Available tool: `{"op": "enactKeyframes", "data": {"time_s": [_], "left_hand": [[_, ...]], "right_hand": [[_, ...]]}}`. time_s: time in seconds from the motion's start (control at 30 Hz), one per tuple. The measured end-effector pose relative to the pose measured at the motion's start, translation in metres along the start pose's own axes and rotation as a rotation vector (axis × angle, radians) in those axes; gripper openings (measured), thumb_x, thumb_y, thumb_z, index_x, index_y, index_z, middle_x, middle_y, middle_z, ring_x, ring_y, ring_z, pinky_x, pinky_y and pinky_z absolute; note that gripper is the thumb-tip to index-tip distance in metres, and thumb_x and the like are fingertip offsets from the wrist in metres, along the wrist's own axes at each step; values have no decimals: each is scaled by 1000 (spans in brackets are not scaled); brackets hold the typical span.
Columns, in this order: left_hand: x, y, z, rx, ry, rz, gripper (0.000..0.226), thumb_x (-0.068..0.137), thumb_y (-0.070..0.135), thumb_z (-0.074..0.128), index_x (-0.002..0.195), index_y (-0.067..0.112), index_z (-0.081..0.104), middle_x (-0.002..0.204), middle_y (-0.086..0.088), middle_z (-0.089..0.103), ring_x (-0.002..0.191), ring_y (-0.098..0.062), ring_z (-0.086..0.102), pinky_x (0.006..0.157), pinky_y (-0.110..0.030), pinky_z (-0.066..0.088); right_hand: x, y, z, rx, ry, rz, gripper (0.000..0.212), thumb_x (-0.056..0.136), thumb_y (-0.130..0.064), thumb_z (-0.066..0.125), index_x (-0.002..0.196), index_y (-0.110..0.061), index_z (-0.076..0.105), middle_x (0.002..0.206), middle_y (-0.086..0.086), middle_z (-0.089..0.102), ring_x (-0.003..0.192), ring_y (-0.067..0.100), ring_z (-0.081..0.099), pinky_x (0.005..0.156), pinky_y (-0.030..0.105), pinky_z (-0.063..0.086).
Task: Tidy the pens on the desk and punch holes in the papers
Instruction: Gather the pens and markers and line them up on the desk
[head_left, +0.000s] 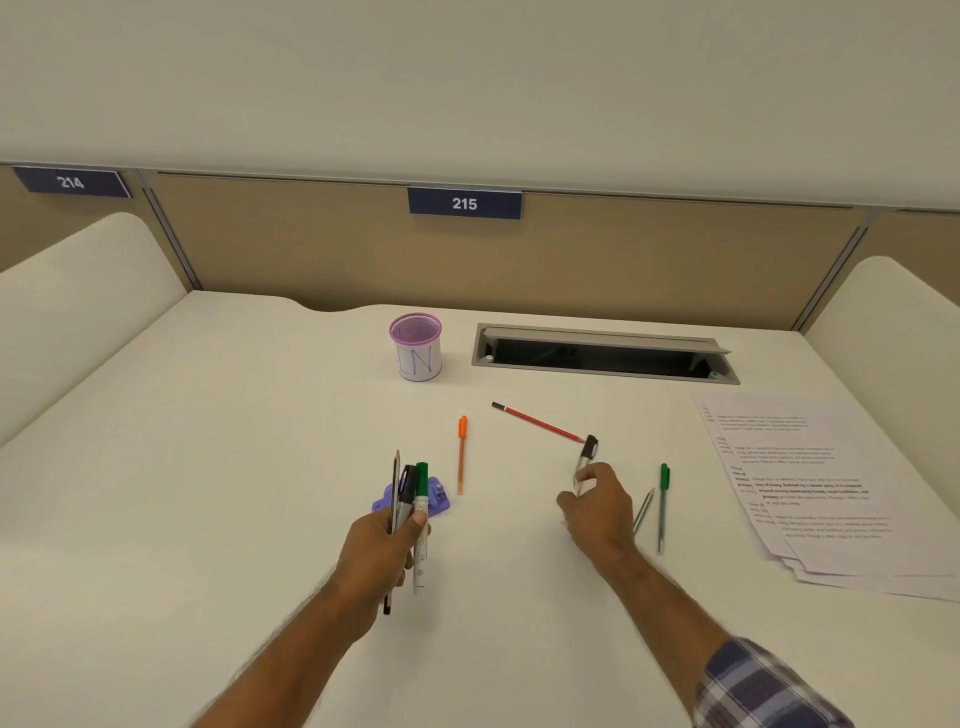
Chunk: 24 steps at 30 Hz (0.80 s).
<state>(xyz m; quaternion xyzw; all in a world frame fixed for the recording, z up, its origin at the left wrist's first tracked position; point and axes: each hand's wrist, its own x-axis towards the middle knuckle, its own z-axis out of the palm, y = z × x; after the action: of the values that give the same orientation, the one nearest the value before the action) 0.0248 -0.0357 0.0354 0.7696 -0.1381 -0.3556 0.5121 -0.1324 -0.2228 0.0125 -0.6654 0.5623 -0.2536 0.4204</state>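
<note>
Head view: the left hand (382, 545) has its fingers wrapped round a bundle of three writing tools, held upright: a thin pencil (396, 483), a black-capped pen (408, 491) and a white marker with a green cap (421, 499). Just behind that bundle, partly hidden by it, a small purple plastic hole punch (439, 500) sits on the surface (234, 441).

The right hand (600, 506) pinches a slim pen with a black cap (588, 452) between fingers and thumb, its cap end pointing away from the person.

Four more writing tools lie loose on the surface. An orange pen (462, 454) lies lengthwise just right of the hole punch. A red pencil (537, 423) with a black end lies at a slant, its sharpened tip very near the black cap of the pinched pen. A green pen (663, 506) and a short green pencil (643, 512) lie side by side, just right of the right hand.

One round pen cup (415, 347) of purple wire mesh, wrapped in a white paper label with blue writing, stands upright near the back of the surface. Right of it is a long grey metal cable slot (602, 353) with its flap raised.

One loose stack of printed white papers (810, 488), fanned at the near corners, lies flat at the right edge. Its sheet count cannot be told.
</note>
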Motion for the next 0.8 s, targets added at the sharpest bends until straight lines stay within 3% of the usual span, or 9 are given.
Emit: {"op": "enactKeyframes", "data": {"time_s": [0.07, 0.17, 0.27, 0.37, 0.43, 0.53, 0.73, 0.8], "left_hand": [[0, 1, 1, -10, -3, -13, 30, 99, 32, 54, 89, 8, 70, 72, -4, 57, 66, -17, 48, 56, -26, 43], [-1, 3, 5, -57, -30, -32, 30, 99, 33, 52, 91, 10, 69, 83, -7, 62, 71, -17, 50, 59, -27, 44], [-5, 7, 13, -98, -69, -43, 29, 101, 31, 48, 105, 9, 66, 96, -7, 68, 74, -16, 55, 62, -24, 46], [-12, 12, 20, -160, -131, -27, 27, 102, 27, 45, 115, 13, 64, 96, -4, 71, 81, -15, 65, 67, -23, 53], [-13, 11, 22, -160, -179, -12, 28, 102, 27, 45, 117, 15, 65, 100, -6, 75, 88, -20, 71, 76, -28, 58], [-16, 11, 22, -131, -217, 5, 29, 103, 27, 45, 115, 12, 67, 98, -9, 76, 93, -25, 73, 90, -40, 57], [-24, 8, 24, -89, -160, 32, 26, 102, 26, 47, 107, 13, 68, 95, -12, 75, 91, -27, 72, 90, -42, 57], [-27, 7, 26, -80, -144, 40, 25, 101, 26, 48, 106, 12, 69, 92, -12, 75, 88, -26, 72, 83, -37, 58]], "right_hand": [[-21, -10, 0, 199, -106, 24, 35, 79, -1, 63, 107, -17, 49, 79, 22, 65, 55, 26, 63, 56, 44, 57], [-50, -26, -1, 361, -284, 62, 47, 82, 5, 59, 120, -18, 44, 79, 24, 61, 55, 23, 62, 54, 37, 56], [-69, -39, 2, 382, -425, 54, 45, 82, 8, 59, 124, -9, 52, 74, 15, 60, 59, 22, 62, 61, 38, 59], [-84, -48, 9, 328, -529, 50, 37, 86, 0, 60, 121, -11, 58, 78, 8, 65, 72, 20, 68, 69, 36, 62], [-91, -51, 12, 295, -565, 47, 32, 89, -7, 60, 120, -16, 59, 85, 7, 69, 81, 21, 71, 71, 34, 62], [-96, -53, 15, 304, -583, 44, 30, 90, -6, 56, 118, -16, 60, 82, 7, 70, 79, 21, 73, 69, 34, 62], [-102, -46, 16, 329, -618, 39, 24, 89, -7, 58, 111, -15, 62, 87, 15, 73, 80, 29, 72, 69, 39, 62], [-103, -44, 14, 341, -621, 34, 23, 88, -7, 61, 110, -14, 61, 88, 16, 74, 76, 28, 71, 66, 36, 62]]}}
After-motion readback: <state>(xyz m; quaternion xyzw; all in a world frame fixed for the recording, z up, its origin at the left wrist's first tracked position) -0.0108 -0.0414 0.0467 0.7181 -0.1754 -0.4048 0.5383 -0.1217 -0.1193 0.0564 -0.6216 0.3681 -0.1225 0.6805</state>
